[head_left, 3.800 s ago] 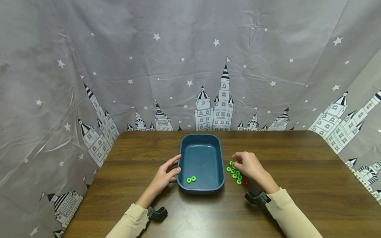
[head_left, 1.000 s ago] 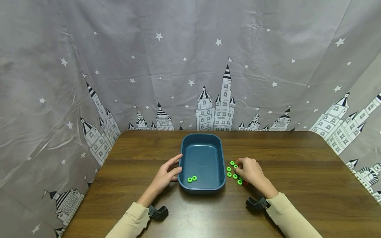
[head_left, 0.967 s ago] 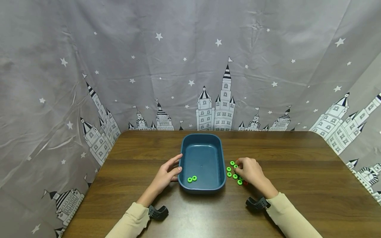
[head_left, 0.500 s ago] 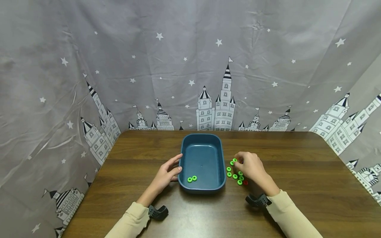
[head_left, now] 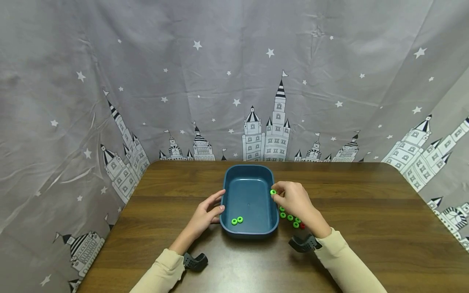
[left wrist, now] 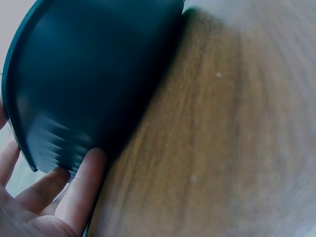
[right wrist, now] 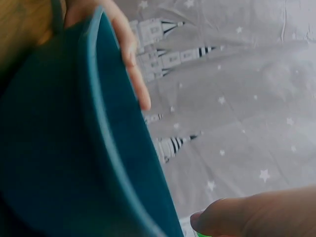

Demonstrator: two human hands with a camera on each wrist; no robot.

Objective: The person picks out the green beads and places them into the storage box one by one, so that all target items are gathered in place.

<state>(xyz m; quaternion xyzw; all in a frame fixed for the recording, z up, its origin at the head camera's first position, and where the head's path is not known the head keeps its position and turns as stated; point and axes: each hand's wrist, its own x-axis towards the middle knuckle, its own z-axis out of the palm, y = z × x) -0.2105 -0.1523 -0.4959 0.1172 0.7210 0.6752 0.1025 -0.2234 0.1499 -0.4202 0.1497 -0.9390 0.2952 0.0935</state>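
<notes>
My right hand pinches a small green ring between thumb and fingertips, over the right rim of a blue rectangular tub. In the right wrist view, the thumb is near the tub rim and only a sliver of green shows beneath it. Two more green rings lie on the tub floor, near its front left corner. My left hand rests against the tub's left side with fingers extended. The left wrist view has its fingers touching the outer wall.
Several green rings and a red piece lie on the wooden table right of the tub, partly behind the right hand and forearm. A grey printed curtain hangs behind the table's far edge.
My right hand has lifted a green ring from the scattered pieces and moved it left to the tub's right rim. The left hand and tub stay put.
</notes>
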